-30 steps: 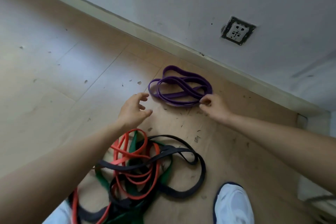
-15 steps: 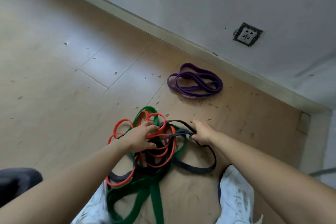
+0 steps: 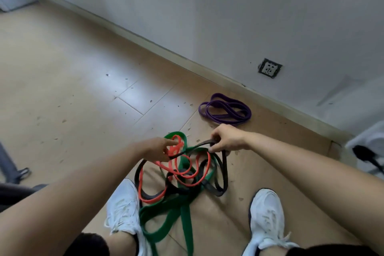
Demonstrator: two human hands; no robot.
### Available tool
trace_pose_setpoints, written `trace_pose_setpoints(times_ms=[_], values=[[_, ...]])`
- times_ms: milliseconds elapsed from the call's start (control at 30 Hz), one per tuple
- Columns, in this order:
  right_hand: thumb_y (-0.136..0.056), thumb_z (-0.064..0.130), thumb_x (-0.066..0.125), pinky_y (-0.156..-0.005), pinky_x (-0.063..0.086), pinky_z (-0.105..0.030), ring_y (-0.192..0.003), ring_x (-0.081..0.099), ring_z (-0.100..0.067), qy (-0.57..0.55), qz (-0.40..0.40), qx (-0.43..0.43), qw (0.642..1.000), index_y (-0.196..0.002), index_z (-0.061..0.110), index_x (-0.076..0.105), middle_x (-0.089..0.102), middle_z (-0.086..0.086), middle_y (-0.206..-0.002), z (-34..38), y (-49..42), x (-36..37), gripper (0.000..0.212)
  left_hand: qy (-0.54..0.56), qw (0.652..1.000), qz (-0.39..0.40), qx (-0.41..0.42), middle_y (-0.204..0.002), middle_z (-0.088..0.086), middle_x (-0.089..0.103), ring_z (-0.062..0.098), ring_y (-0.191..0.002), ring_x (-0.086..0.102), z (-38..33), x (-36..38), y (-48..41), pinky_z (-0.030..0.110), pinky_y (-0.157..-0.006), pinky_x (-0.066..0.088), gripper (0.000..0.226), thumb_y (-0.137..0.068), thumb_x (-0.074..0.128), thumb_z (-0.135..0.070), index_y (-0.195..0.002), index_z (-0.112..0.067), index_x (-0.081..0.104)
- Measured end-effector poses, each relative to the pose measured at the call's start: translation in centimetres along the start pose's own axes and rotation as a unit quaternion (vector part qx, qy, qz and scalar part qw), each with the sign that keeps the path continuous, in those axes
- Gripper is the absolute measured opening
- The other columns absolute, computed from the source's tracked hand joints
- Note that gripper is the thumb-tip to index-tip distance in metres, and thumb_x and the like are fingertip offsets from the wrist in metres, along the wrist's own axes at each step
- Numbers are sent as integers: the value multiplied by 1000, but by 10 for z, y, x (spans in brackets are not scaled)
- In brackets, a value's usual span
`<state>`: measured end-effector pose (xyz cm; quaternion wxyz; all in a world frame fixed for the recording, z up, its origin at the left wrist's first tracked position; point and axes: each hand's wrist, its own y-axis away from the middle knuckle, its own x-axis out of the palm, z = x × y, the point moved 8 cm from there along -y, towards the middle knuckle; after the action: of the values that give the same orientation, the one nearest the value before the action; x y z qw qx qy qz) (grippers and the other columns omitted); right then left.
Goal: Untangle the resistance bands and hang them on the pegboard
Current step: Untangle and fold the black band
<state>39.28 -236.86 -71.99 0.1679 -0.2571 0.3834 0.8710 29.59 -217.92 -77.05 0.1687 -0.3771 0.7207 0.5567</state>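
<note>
A person crouches over a knot of resistance bands on a tiled floor [image 3: 62, 89], both bare arms reaching down between two white shoes [image 3: 123, 208]. The right hand [image 3: 227, 140] has its fingers curled tightly around a stretch of the black band [image 3: 200, 144], lifting it off the pile; the left hand [image 3: 160, 148] pinches the same strand at its other end, thumb and fingertips closed on it among the red loops. The strand runs taut between the two hands. Below, the red band [image 3: 208, 166] and the wide green band [image 3: 186, 220] lie looped through the rest of the black one, the green trailing back toward the person's legs. Well apart from the tangle, a purple band [image 3: 225, 110] rests coiled by itself on the floor, near the skirting board [image 3: 145, 42], under a wall socket [image 3: 269, 68].
</note>
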Motion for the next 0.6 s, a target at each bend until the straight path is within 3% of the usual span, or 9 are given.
trace_pose_setpoints(times_ms=[67,167,300,400,600], values=[[-88,21,79,-56,56,-25,-63,65,-13,-25,-12,-39,999,-81,11,68,63,0,-71,34,20,-22,16,29,999,30,11,-145,7,59,22,-125,60,-11,-13,20,34,-103,47,75,-93,69,-14,-158,-29,35],[-89,23,77,-59,56,-25,-63,66,-9,-39,-42,-95,994,-83,11,68,65,2,-71,79,50,-52,16,57,997,33,33,-141,2,63,17,-123,62,-36,-47,53,31,-104,47,61,-92,74,-17,-148,-21,51],[-92,21,74,-72,63,-46,-80,74,-33,-85,-126,-167,974,-97,1,68,70,-20,-88,135,95,-97,21,162,983,-19,83,-140,2,63,17,-122,63,-72,-101,98,36,-109,48,64,-91,76,-22,-149,-23,48],[-94,16,70,-75,63,-34,-81,69,-24,-164,-200,-226,939,-105,-2,68,65,-16,-92,174,141,-135,21,242,955,-55,163,-138,-1,65,16,-125,62,-104,-130,136,41,-111,46,58,-92,74,-29,-146,-30,51],[-94,10,68,-75,63,-36,-79,67,-22,-287,-296,-296,862,-99,-1,69,64,-12,-84,194,204,-180,12,334,896,-142,257,-130,0,69,22,-126,62,-151,-165,186,52,-115,41,41,-93,69,-33,-131,-19,63]])
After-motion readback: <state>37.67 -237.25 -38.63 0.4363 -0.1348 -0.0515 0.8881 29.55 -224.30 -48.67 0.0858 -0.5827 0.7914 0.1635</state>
